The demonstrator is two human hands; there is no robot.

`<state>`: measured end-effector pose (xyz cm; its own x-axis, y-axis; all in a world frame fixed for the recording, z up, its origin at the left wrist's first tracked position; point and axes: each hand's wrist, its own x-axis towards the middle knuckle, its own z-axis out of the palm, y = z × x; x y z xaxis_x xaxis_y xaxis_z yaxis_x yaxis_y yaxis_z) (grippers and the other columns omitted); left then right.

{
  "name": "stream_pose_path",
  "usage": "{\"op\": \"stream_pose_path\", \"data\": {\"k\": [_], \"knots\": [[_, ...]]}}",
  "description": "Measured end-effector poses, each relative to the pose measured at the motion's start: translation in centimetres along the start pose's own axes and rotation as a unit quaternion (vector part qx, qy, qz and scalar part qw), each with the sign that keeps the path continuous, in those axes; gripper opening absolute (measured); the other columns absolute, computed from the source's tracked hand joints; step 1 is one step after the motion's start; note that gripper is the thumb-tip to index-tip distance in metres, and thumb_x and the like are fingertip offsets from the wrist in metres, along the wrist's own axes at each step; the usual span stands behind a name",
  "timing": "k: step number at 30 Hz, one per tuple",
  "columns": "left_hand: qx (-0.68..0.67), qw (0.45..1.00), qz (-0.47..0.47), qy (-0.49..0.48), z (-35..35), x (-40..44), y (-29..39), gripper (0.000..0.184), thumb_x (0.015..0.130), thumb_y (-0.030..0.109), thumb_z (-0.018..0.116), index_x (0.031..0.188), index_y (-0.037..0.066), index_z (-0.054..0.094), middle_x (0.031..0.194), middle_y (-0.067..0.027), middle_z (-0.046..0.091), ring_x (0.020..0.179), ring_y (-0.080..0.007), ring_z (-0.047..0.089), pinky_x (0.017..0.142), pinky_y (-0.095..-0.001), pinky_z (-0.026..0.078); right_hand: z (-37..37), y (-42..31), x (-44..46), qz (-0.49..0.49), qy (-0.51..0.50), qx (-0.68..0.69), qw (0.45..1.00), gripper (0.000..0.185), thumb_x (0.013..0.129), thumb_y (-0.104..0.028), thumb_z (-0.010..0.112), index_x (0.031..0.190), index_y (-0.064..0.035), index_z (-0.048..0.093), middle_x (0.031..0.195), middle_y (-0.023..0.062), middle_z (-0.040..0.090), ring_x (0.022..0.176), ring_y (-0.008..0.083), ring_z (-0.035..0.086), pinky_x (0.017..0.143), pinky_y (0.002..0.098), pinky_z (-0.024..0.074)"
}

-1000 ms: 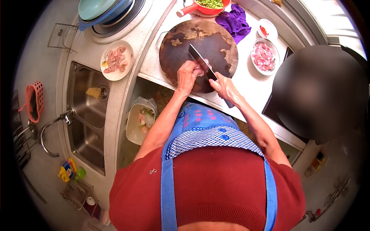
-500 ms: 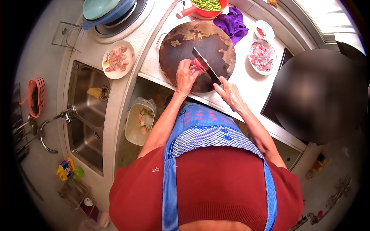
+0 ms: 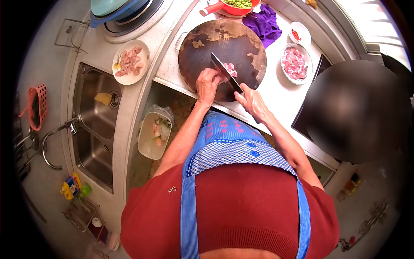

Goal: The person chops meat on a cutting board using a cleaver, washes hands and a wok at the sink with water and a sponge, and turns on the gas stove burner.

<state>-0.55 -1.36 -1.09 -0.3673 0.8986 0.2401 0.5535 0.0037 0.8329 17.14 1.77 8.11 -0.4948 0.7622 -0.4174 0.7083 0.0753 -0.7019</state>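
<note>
A huge, round, dark thing (image 3: 355,112), too blurry to name, sits right of your big, round, brown-and-black chopping board (image 3: 220,41). Behind the board are a crumpled purple cloth (image 3: 265,26) and a red pan (image 3: 239,11) with green bits (image 3: 237,3). A white plate (image 3: 132,80) of pale meat slices (image 3: 129,61) sits to its left, and a white bowl (image 3: 297,82) of cut meat (image 3: 295,63) to its right.

Your hands are apart. Your left hand (image 3: 208,83), over the board's near part, has bent fingers holding a pink lump of meat (image 3: 222,78) on it. Your right hand (image 3: 253,101), by the board's near right edge, is wrapped around a long, dark-bladed knife (image 3: 226,71), which slants over the board. Little pink meat bits (image 3: 231,68) lie on the board, touching the blade's right side.
</note>
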Motion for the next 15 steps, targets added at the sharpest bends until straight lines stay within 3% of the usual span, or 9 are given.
{"op": "stream_pose_path", "data": {"k": [1, 3, 9, 15], "knots": [[-0.001, 1.000, -0.002, -0.002, -0.1, 0.0, 0.2, 0.013, 0.071, 0.007, 0.066, 0.082, 0.001, 0.064, 0.080, -0.0097, 0.060, 0.068, -0.0224, 0.059, 0.064, -0.0324, 0.047, 0.0, -0.1, 0.8, 0.018, -0.020, 0.006, 1.000, 0.034, 0.086, -0.026, 0.055, 0.105, 0.0024, 0.052, 0.071, 0.0285, 0.058, 0.072, 0.0453, 0.060, 0.063, 0.0485, 0.0465], [-0.008, 0.997, -0.057, -0.048, -0.1, 0.1, 0.7, 0.011, 0.072, 0.011, 0.066, 0.082, 0.006, 0.064, 0.083, -0.0080, 0.060, 0.080, -0.0273, 0.057, 0.070, -0.0379, 0.046, 1.7, -0.1, 3.0, -0.039, 0.034, 0.003, 0.999, 0.033, 0.085, -0.027, 0.055, 0.103, 0.0009, 0.051, 0.074, 0.0294, 0.058, 0.074, 0.0466, 0.059, 0.065, 0.0512, 0.0454], [0.017, 0.999, -0.045, -0.023, -0.2, -0.1, 1.1, 0.008, 0.073, 0.010, 0.065, 0.080, 0.006, 0.064, 0.082, -0.0077, 0.060, 0.081, -0.0281, 0.058, 0.070, -0.0389, 0.046, 1.8, 0.9, 3.2, -0.081, 0.060, -0.013, 0.995, 0.030, 0.085, -0.027, 0.054, 0.094, 0.0004, 0.050, 0.069, 0.0280, 0.058, 0.072, 0.0465, 0.059, 0.063, 0.0518, 0.0453], [-0.005, 0.998, -0.035, 0.042, -0.2, -0.2, 1.8, 0.030, 0.074, 0.014, 0.069, 0.100, 0.005, 0.059, 0.098, -0.0110, 0.057, 0.087, -0.0293, 0.057, 0.077, -0.0378, 0.046, -1.5, 1.4, -1.7, -0.024, -0.018, -0.042, 0.999, 0.028, 0.087, -0.028, 0.054, 0.091, -0.0003, 0.049, 0.062, 0.0256, 0.055, 0.064, 0.0448, 0.058, 0.056, 0.0507, 0.0429]]}}
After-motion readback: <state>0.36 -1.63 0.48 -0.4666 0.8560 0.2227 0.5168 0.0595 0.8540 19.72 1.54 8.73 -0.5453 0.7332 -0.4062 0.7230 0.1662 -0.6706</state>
